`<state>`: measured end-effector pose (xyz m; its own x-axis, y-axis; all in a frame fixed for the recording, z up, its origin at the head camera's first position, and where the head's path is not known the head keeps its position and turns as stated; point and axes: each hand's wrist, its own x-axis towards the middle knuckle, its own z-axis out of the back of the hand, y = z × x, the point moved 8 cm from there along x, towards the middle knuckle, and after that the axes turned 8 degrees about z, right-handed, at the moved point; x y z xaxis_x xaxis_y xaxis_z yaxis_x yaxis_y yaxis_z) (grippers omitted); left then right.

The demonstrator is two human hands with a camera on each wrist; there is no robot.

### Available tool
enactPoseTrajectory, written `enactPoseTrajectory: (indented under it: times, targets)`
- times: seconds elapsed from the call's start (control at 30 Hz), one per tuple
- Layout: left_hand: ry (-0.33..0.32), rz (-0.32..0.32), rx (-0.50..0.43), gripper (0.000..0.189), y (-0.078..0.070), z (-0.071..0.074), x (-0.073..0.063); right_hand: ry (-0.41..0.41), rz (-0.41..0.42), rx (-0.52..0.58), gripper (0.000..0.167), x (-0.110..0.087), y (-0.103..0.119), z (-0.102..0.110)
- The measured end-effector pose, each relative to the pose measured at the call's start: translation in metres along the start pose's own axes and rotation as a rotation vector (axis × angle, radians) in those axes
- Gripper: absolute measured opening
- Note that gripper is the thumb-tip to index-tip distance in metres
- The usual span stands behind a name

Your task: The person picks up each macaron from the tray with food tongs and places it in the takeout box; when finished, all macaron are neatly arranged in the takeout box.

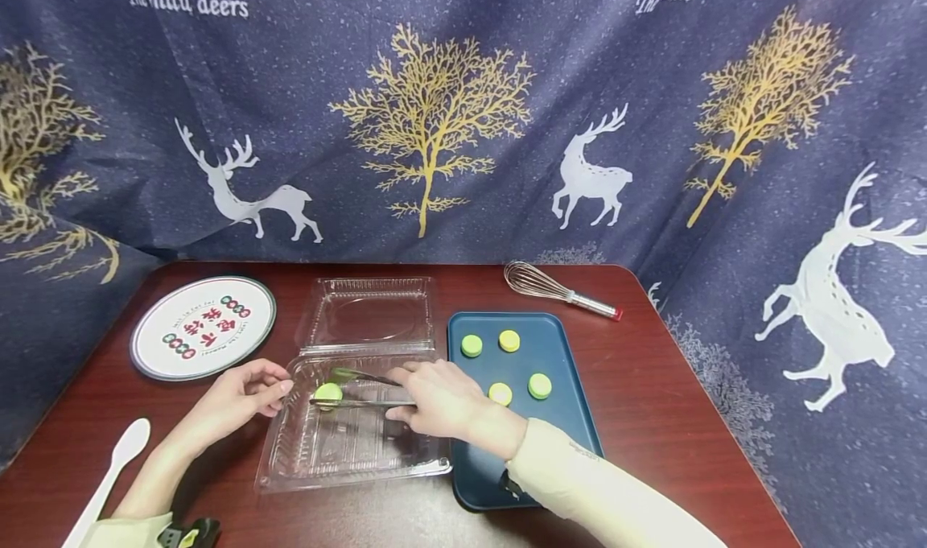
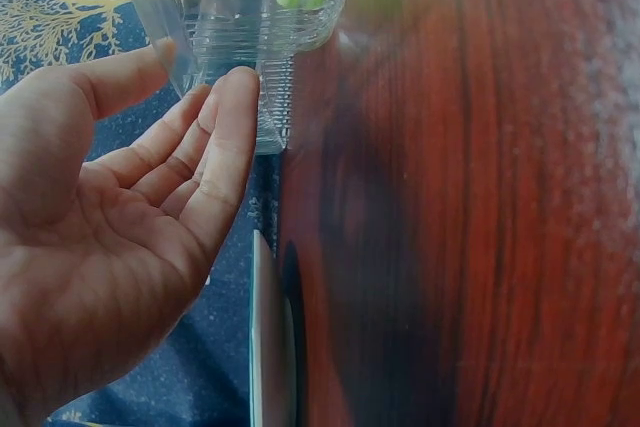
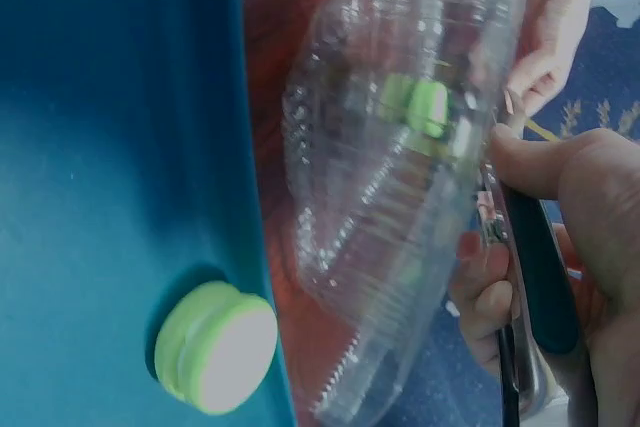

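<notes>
My right hand (image 1: pixel 438 395) grips metal tongs (image 3: pixel 540 277) with dark handle inserts. The tongs reach left over a clear plastic container (image 1: pixel 362 459), whose hinged lid lies open at the back. A green macaron (image 1: pixel 328 392) sits at the container's left side, by the tong tips; whether they touch it I cannot tell. My left hand (image 1: pixel 242 399) pinches the container's left rim between thumb and fingers, as the left wrist view shows (image 2: pixel 130 217). To the right, a blue tray (image 1: pixel 561 443) bears several green and yellow macarons, one of them a green macaron (image 3: pixel 215 347) near its edge.
A white oval plate (image 1: pixel 162 331) with printed writing is at the back left. A white spoon (image 1: pixel 116 467) lies at the front left. Behind the tray is a wire whisk (image 1: pixel 550 286). A dark patterned cloth (image 1: pixel 463 129) hangs behind the reddish-brown table (image 1: pixel 673 451).
</notes>
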<state>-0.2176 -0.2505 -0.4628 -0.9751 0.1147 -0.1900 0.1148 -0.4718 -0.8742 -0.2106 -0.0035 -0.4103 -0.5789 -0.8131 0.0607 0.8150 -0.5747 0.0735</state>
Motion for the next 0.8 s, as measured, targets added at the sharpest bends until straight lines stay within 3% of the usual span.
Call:
enactPoseTrajectory:
  times: [0.2, 0.5, 0.8]
  targets:
    - [-0.002, -0.015, 0.003, 0.028, 0.0, 0.0, 0.0, -0.099, -0.02, 0.094, 0.045, -0.016, -0.015, 0.02]
    - [0.001, -0.004, 0.001, 0.027, -0.001, 0.0, 0.0, -0.234, -0.105, 0.118, 0.045, -0.048, -0.049, 0.044]
    - [0.01, -0.004, -0.004, 0.027, -0.002, -0.001, -0.001, -0.3, -0.288, 0.137, 0.029, -0.093, -0.102, 0.061]
